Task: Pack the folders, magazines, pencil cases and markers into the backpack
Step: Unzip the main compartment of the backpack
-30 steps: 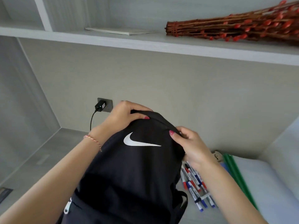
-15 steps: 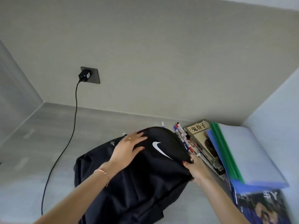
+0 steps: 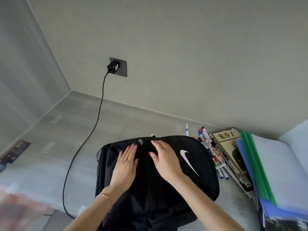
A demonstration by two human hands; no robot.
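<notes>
A black backpack (image 3: 196, 184) with a white swoosh lies flat on the grey surface, its zipper pulls near the far edge. My left hand (image 3: 125, 165) rests flat on it, fingers spread, holding nothing. My right hand (image 3: 165, 160) lies beside it on the fabric, fingers apart near the zipper. To the right of the backpack lie several markers (image 3: 206, 144) with red and blue caps, then a stack of magazines (image 3: 228, 147), with blue and green folders (image 3: 256, 167) on top. No pencil case is in view.
A black charger sits in a wall socket (image 3: 116, 66), and its cable (image 3: 88, 139) runs down across the surface left of the backpack. Walls close in at the back and left. A blurred reddish object (image 3: 18, 209) is at the lower left.
The backpack went from held upright to lying flat on the surface. Both hands let go of its top and now rest open on it. The view tilted down.
</notes>
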